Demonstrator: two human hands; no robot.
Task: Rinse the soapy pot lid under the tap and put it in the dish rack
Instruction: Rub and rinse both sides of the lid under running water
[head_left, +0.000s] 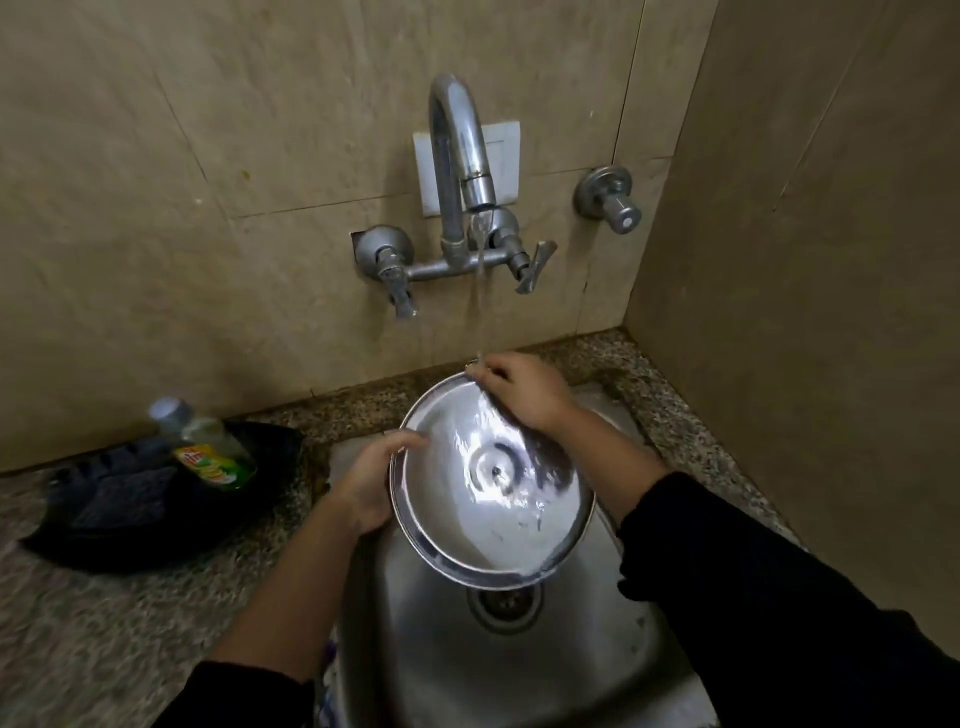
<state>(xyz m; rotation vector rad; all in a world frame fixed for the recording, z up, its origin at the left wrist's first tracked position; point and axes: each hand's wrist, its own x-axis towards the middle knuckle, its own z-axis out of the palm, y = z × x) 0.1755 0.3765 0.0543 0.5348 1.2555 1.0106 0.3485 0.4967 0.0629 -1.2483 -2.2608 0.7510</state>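
Note:
A round steel pot lid (488, 499) is held tilted over the steel sink (519, 670), its underside facing up. Water runs from the wall tap (460, 150) onto the lid's far rim and streams across it. My left hand (371, 480) grips the lid's left rim. My right hand (524, 392) holds the far rim, right under the stream. No dish rack is in view.
A black tray (130, 519) with a green dish-soap bottle (208, 447) and a dark scrubber lies on the granite counter at the left. A separate valve knob (610, 200) sticks out of the wall at the right. The sink drain (501, 603) lies below the lid.

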